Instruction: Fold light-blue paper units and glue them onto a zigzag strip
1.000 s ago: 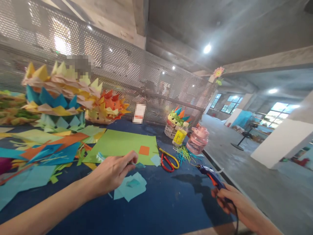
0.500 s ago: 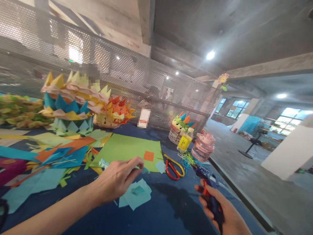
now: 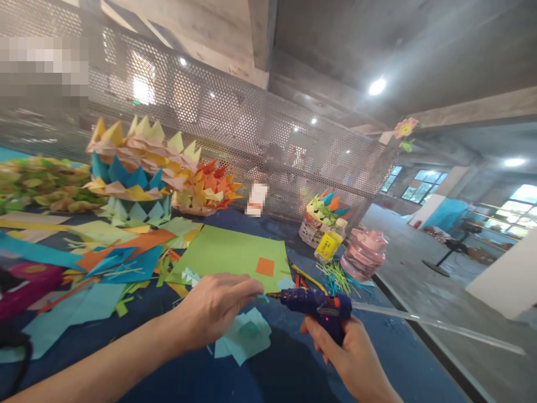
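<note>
My right hand (image 3: 339, 347) is wrapped round the handle of a dark blue hot glue gun (image 3: 314, 302), with a long clear glue stick (image 3: 436, 321) coming out of its back. The gun's nozzle points left and is at the fingertips of my left hand (image 3: 222, 305). Those fingers pinch a small piece of light blue paper (image 3: 264, 298), mostly hidden by the hand. Below it, a flower shape of layered light blue paper (image 3: 245, 334) lies on the dark blue table. Scissors (image 3: 308, 278) with red and yellow handles lie partly behind the gun.
A green paper sheet (image 3: 235, 254) bears an orange square (image 3: 265, 267). Paper strips (image 3: 126, 252) and folded paper crowns (image 3: 134, 173) fill the left. A yellow-labelled glue bottle (image 3: 329, 244) and pink water bottle (image 3: 364, 254) stand at the right, near the table edge. A perforated screen (image 3: 235, 129) rises behind.
My right hand has raised the glue gun and swung it left, so its nozzle now meets my left fingertips. The view has shifted slightly to the left.
</note>
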{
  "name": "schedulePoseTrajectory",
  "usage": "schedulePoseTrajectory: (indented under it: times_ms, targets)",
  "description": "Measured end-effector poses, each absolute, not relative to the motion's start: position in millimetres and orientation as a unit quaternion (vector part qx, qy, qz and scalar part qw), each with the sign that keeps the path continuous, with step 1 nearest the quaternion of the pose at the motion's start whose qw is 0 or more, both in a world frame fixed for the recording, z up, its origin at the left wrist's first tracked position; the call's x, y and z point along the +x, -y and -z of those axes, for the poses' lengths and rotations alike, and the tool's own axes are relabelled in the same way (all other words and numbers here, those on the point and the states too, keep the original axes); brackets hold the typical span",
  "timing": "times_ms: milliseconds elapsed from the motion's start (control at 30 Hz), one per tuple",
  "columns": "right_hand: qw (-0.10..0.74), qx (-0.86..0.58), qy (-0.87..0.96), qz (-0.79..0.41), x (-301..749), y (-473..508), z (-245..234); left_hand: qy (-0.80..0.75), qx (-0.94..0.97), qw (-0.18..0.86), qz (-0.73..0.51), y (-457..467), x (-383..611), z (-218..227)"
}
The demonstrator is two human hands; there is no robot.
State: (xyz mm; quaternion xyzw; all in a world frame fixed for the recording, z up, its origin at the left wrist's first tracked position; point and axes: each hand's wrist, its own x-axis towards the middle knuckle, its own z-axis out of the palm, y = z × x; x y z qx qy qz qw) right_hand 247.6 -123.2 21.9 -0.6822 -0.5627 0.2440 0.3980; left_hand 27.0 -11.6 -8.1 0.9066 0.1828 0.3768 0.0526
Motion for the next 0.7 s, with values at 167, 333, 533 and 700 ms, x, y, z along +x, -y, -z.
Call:
schedulePoseTrajectory:
  times_ms: [167, 333, 533, 700]
  targets:
    - [0.37, -0.686, 0.604, -0.166, 244.6, 120.0, -24.1, -0.183, 0.905, 0.084, -0.374, 9.4, 27.7, 9.5]
    - [0.36, -0.662, 0.647, -0.115, 251.1, 119.4, -22.2, -0.176, 0.898, 0.094, -0.393, 8.5, 27.3, 10.1]
    - [0.344, -0.63, 0.694, -0.048, 253.8, 119.4, -11.6, -0.158, 0.9, 0.06, -0.402, 10.6, 26.6, 9.2]
    - [0.323, -0.604, 0.727, -0.054, 248.9, 118.3, -12.9, -0.139, 0.909, 0.017, -0.393, 14.5, 25.1, 5.6]
